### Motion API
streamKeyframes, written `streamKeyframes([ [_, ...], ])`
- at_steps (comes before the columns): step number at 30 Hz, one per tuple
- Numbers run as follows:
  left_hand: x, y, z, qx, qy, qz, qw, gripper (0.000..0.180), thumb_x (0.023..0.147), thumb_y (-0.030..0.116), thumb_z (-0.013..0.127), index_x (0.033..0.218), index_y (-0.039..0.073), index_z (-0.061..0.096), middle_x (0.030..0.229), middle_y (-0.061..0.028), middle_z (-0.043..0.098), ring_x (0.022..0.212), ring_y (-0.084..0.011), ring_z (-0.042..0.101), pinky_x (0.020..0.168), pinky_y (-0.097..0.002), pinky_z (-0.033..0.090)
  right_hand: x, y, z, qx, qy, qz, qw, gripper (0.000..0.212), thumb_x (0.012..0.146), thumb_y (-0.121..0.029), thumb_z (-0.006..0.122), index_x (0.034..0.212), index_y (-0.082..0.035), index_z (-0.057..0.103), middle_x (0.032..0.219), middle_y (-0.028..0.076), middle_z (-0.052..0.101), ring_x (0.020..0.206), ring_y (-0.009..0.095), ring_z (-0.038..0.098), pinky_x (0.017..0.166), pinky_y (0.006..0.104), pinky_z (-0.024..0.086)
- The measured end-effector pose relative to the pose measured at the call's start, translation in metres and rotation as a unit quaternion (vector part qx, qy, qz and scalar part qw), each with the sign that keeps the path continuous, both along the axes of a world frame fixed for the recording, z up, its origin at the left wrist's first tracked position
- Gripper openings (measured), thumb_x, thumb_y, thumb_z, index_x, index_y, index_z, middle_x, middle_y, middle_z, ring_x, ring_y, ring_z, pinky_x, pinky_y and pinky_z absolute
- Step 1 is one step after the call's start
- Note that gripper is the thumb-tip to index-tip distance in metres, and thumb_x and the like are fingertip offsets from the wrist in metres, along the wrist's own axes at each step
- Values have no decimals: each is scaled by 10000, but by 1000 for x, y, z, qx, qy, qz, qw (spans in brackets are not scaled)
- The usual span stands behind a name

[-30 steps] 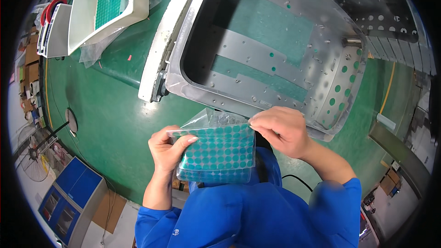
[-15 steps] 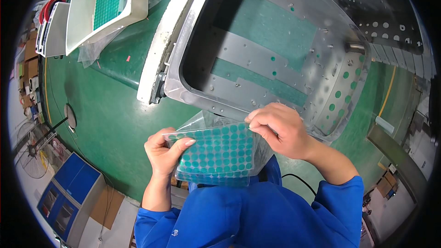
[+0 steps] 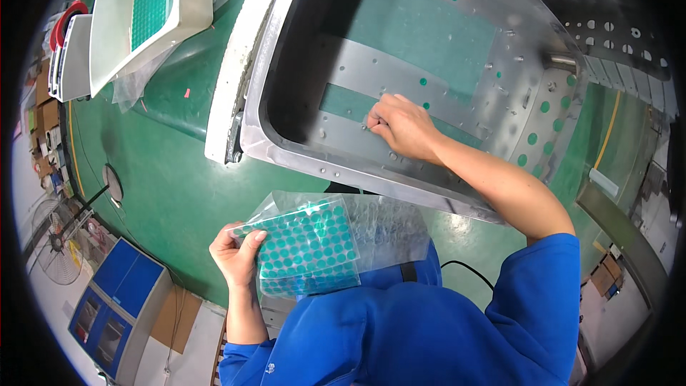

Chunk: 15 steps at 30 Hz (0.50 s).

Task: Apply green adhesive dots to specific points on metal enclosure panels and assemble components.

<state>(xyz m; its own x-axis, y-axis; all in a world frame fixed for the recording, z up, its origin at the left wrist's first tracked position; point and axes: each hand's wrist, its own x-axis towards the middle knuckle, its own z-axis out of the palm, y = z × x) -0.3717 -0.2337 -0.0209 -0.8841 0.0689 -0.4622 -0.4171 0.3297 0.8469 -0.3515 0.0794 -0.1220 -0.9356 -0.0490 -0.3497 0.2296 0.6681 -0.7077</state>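
My left hand (image 3: 236,251) pinches the left edge of a clear sheet of green round stickers (image 3: 307,237), thumb on top. More sticker sheets and a clear plastic film (image 3: 391,232) lie behind it, against my front. Over the opening of a large grey metal housing (image 3: 343,161), my right hand (image 3: 402,125) has its fingers drawn together, pointing down at the inner panel. What those fingertips hold, if anything, is too small to make out. Several green dots, one of them a green sticker (image 3: 423,81), show on the panel near the right hand.
A white bin (image 3: 193,11) with green sticker sheets (image 3: 151,3) stands at the upper left, beside a red tape roll (image 3: 61,21). A standing fan (image 3: 57,239) and a blue cabinet (image 3: 121,275) are at the left. The housing's metal rim runs across in front of me.
My right hand has left the sticker sheet and reached forward into the metal housing. My left hand has shifted slightly left and down with the sheet.
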Motion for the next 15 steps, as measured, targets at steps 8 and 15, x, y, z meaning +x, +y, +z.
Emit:
streamKeyframes([
  [8, 2, 1, -2, 15, -3, -5, 1000, 149, 647, -17, 720, 709, 7, 587, 687, -8, 567, 597, -53, 482, 545, -179, 380, 3, -3, -7, 21, 41, -2, 999, 44, 742, -89, 587, 779, -97, 565, 773, 55, 494, 759, 247, 486, 629, 370, 401],
  [15, 3, 3, -3, 32, -7, -5, 999, 151, 644, -19, 721, 710, 5, 587, 690, -11, 569, 598, -56, 486, 546, -182, 384, 3, -3, -8, 17, 45, -7, 999, 45, 735, -85, 590, 759, -100, 555, 760, 47, 490, 761, 245, 487, 624, 369, 403],
])
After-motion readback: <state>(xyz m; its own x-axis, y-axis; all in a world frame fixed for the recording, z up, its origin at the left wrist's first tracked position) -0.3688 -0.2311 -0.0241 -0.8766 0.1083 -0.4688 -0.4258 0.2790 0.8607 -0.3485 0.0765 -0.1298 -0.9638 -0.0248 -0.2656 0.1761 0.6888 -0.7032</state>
